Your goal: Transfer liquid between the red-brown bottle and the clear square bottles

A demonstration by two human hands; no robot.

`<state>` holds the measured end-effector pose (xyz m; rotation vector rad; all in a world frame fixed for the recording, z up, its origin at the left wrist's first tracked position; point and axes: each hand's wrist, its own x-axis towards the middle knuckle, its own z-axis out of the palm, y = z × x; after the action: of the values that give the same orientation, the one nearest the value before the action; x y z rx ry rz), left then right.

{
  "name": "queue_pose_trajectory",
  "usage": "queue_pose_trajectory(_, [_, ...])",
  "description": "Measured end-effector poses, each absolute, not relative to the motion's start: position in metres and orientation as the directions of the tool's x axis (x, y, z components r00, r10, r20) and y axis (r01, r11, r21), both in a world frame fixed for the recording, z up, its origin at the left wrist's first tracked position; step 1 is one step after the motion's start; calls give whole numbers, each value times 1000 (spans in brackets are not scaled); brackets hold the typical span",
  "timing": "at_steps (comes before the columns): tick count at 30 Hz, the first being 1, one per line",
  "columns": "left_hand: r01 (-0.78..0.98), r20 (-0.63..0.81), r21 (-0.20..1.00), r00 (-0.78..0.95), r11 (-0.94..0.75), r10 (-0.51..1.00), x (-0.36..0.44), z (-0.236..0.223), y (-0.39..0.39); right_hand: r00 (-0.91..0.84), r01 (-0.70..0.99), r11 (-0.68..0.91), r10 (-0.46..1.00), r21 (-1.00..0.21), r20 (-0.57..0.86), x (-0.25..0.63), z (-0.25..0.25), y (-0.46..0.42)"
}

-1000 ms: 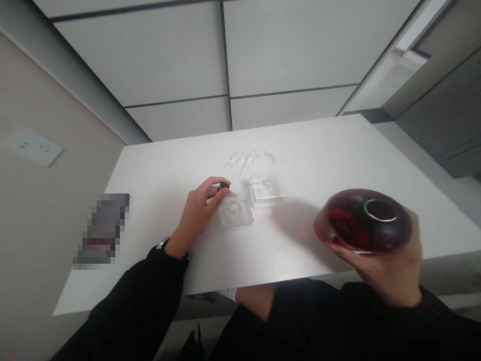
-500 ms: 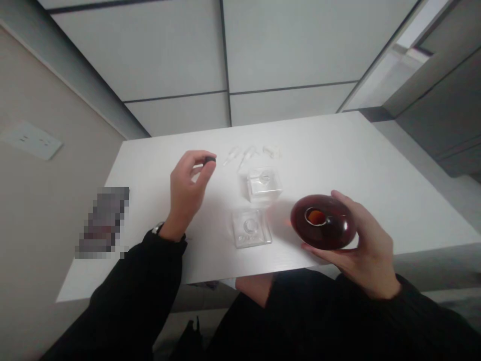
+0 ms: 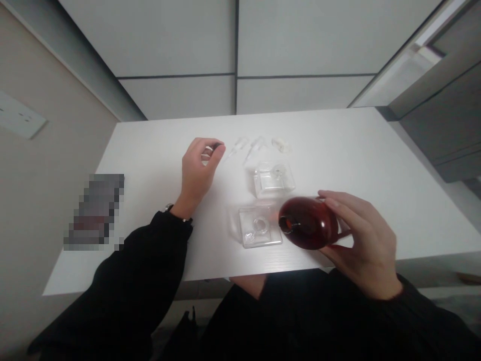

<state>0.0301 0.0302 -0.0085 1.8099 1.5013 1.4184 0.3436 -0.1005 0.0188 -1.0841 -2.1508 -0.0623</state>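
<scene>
My right hand [image 3: 361, 240] grips a dark red-brown glass bottle [image 3: 310, 225] by its lower part, fingers and thumb on either side. The bottle is tilted, its open mouth facing left, above the table's front part. Just left of that mouth lies a clear square container [image 3: 246, 235] with a round opening. Behind it stands a second clear box [image 3: 272, 183] that also shows a round opening. Over the left middle of the table, my left hand [image 3: 201, 165] pinches a small black cap [image 3: 217, 146] between thumb and fingertips; the fingers partly hide it.
Two clear droppers [image 3: 238, 146] and a small clear-whitish item [image 3: 281, 145] lie at the back of the white table [image 3: 338, 140]. A blurred-out dark object [image 3: 95, 210] lies at the left edge. A wall with a socket [image 3: 22, 115] borders the left side.
The bottle has tipped further, its mouth turning left toward the front clear container. My left hand with the black cap appears slightly farther right and up; the view has also shifted.
</scene>
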Motion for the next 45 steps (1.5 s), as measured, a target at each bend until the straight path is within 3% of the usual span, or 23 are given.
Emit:
queue_pose_trajectory(14, [494, 494, 778, -98, -389, 864, 30, -13, 33, -405, 807, 586, 638, -71, 654, 338, 24, -102])
queue_pose_trajectory(45, [494, 510, 760, -51, -422, 858, 31, -16, 35, -467, 787, 613, 519, 68, 716, 336, 29, -92])
